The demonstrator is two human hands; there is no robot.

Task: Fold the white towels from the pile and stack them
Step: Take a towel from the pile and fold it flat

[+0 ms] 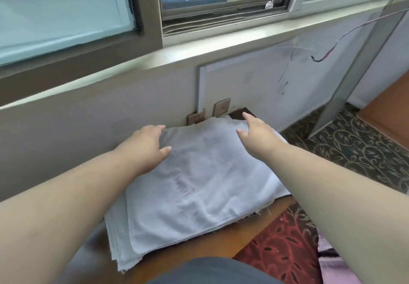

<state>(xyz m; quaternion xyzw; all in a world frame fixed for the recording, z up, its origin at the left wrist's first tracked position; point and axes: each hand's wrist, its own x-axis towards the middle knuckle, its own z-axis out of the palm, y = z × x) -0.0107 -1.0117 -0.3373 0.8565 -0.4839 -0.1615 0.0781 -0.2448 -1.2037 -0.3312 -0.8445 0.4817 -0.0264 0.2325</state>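
White towel stack (194, 179) on wooden table (199, 248), left hand (146, 144) flat on top — fingers spread, right hand (256, 129) likewise.

Stack of folded white towels (194, 184) on a brown wooden table (199, 246), against the wall below the window sill (199, 49). My left hand (143, 148) lies flat on the top towel's far left corner, fingers straight. My right hand (256, 131) reaches open over the far right corner. Two wall sockets (221, 107) behind; patterned carpet (354, 146) to the right.
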